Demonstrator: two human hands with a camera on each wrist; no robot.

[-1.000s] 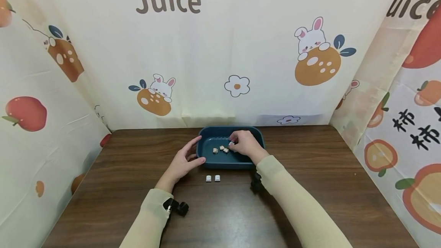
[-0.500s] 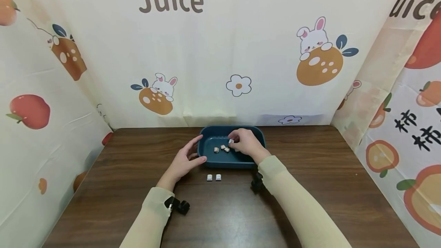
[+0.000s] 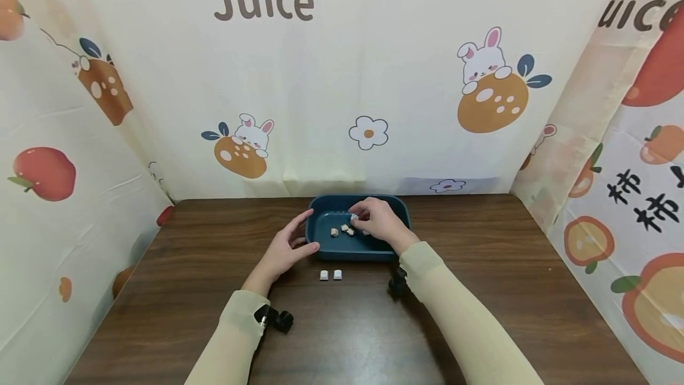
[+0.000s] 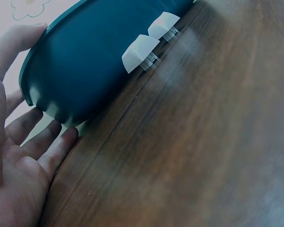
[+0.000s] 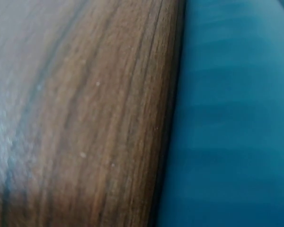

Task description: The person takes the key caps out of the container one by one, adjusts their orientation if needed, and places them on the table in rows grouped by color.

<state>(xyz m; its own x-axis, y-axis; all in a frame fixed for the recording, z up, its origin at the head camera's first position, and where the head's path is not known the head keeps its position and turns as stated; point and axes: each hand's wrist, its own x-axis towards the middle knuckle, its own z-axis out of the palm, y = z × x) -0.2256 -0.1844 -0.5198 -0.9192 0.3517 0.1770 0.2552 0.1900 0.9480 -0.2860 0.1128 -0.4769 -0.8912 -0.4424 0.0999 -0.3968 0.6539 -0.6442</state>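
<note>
Spreading its thumb and fingers wide, the left hand (image 3: 282, 252) touches the left end of the dark teal tray (image 3: 355, 256), which sits at the back of the wood-grain table (image 3: 160, 302). Just in front of the tray, two white keycaps (image 3: 323, 275) stand side by side, stems down. Inside it, one beige keycap (image 3: 334, 232) lies near two smaller-looking keycaps (image 3: 350, 232) that are close together. Farther right, the right hand (image 3: 378, 218) reaches into the tray, thumb and fingers pinching a pale keycap (image 3: 354, 217).
</note>
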